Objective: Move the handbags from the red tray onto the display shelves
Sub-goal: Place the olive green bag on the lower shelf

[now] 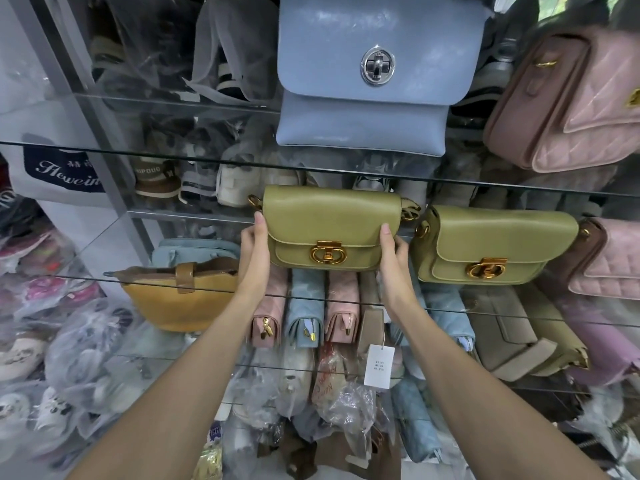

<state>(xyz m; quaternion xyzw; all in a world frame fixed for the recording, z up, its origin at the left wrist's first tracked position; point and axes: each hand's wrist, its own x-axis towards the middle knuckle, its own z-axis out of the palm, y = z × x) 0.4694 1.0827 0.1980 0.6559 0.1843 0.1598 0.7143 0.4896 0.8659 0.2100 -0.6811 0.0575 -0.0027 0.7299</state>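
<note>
Olive handbag (330, 226) with gold clasp sits upright on middle glass shelf (104, 273), flap facing camera. Both hands grip it by the ends: left hand (254, 252) clasps the left end, thumb up along the flap edge; right hand (393, 252) clasps the right end, thumb on the flap corner. Bag bottom at the shelf's front edge; can't tell if it rests fully or is partly lifted.

Second olive handbag (491, 245), same model, stands just beside it on the right, same shelf, tilted slightly. Pink quilted bag (609, 261) further right, touching the second olive one. Tan bucket bag (183, 296) left on the same shelf, apart from the held bag.

Upper glass shelf (138, 154): blue flap bag (375, 74) with silver turn-lock, directly above the held bag; pink quilted backpack-style bag (568, 102) to its right, leaning.

Below: row of pink and blue pouches (304, 311) standing on end, white price tag (379, 366) hanging, plastic-wrapped goods (86, 362) lower left. Red tray out of frame.
</note>
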